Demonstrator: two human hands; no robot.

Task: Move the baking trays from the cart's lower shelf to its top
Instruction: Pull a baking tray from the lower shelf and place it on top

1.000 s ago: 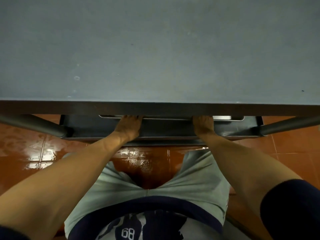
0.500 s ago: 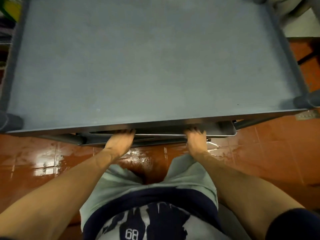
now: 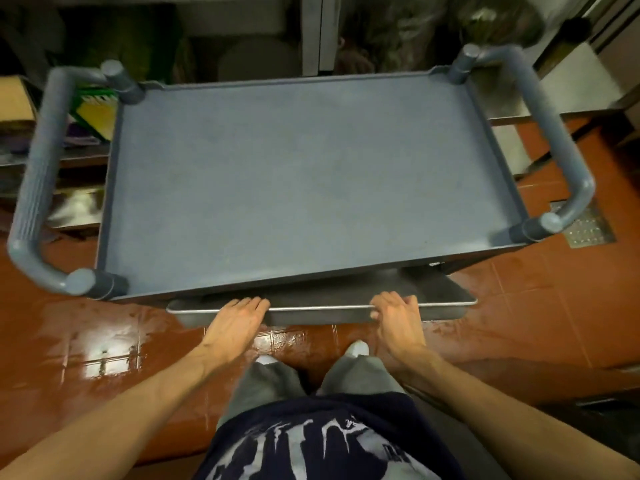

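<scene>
A dark metal baking tray (image 3: 322, 308) sticks out from under the near edge of the grey cart top (image 3: 304, 174). Its rear part is hidden below the top. My left hand (image 3: 239, 318) grips the tray's near rim left of centre, fingers curled over the edge. My right hand (image 3: 396, 315) grips the same rim right of centre. The cart's top surface carries nothing. The lower shelf itself is hidden beneath the top.
Grey tubular handles stand at the cart's left end (image 3: 38, 188) and right end (image 3: 550, 133). Wet red floor tiles (image 3: 86, 341) lie around my feet. A metal floor drain (image 3: 585, 226) sits to the right. Shelving with boxes and bags runs behind the cart.
My view has risen from close under the cart's edge to above it. Both hands have drawn the tray out toward me from beneath the top.
</scene>
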